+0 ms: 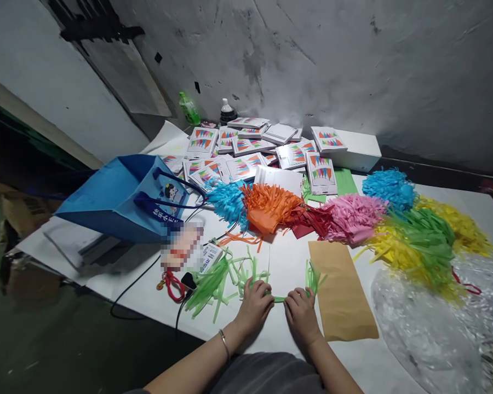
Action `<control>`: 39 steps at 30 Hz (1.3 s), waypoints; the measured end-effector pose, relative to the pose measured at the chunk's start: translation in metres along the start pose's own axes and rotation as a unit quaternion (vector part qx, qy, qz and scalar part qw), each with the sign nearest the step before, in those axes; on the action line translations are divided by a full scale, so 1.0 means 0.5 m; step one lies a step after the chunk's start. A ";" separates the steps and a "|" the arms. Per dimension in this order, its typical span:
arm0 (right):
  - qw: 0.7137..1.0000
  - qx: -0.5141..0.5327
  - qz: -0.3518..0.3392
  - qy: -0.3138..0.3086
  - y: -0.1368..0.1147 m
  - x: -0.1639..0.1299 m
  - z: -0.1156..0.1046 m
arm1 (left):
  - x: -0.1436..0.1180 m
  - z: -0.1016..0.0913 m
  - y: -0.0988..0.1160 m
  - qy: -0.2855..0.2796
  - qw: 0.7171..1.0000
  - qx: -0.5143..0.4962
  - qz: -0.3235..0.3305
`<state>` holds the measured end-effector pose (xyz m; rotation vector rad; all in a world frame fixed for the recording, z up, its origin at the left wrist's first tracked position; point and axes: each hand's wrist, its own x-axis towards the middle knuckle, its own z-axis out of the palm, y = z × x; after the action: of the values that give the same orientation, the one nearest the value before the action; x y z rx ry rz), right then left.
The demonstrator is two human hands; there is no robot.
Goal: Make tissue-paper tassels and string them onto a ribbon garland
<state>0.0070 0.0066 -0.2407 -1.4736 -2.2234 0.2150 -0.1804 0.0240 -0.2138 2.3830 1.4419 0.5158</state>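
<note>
My left hand (254, 307) and my right hand (301, 313) rest close together on the white table (287, 262), both pinching a twisted strip of green fringed tissue paper (278, 299). Its loose green fringes fan out beyond each hand, a big bunch (213, 282) to the left and a smaller tuft (313, 276) to the right. A metal bracelet circles my left wrist. A brown paper sheet (340, 293) lies just right of my right hand.
A row of tissue tassels in blue (229, 201), orange (268, 208), pink (353, 218), yellow and green crosses the table. Behind lie several printed packets (246, 148) and a white box (359, 149). A blue bag (123, 198) lies left, clear plastic wrap (431, 328) right.
</note>
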 end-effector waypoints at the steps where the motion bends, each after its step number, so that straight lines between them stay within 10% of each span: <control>1: 1.000 0.000 0.001 -0.002 -0.004 0.002 0.001 | -0.001 0.004 -0.002 0.002 1.000 0.001 0.010; 10: 0.999 0.029 -0.030 -0.001 0.009 -0.007 0.007 | 0.011 0.007 -0.002 -0.010 0.999 -0.035 0.017; 27: 0.987 -0.010 0.158 0.027 -0.008 0.001 -0.033 | 0.050 -0.002 0.042 -0.073 0.989 0.086 -0.097; 35: 1.000 -0.005 -0.001 -0.003 -0.002 -0.017 -0.015 | 0.035 0.025 0.028 -0.098 0.989 0.093 0.062; 39: 0.999 -0.016 -0.027 0.007 0.000 -0.008 0.000 | 0.055 0.018 0.019 -0.162 0.986 -0.025 0.004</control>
<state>0.0081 0.0029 -0.2417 -1.4249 -2.2625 0.1507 -0.1569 0.0436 -0.2135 2.3022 1.2590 0.1525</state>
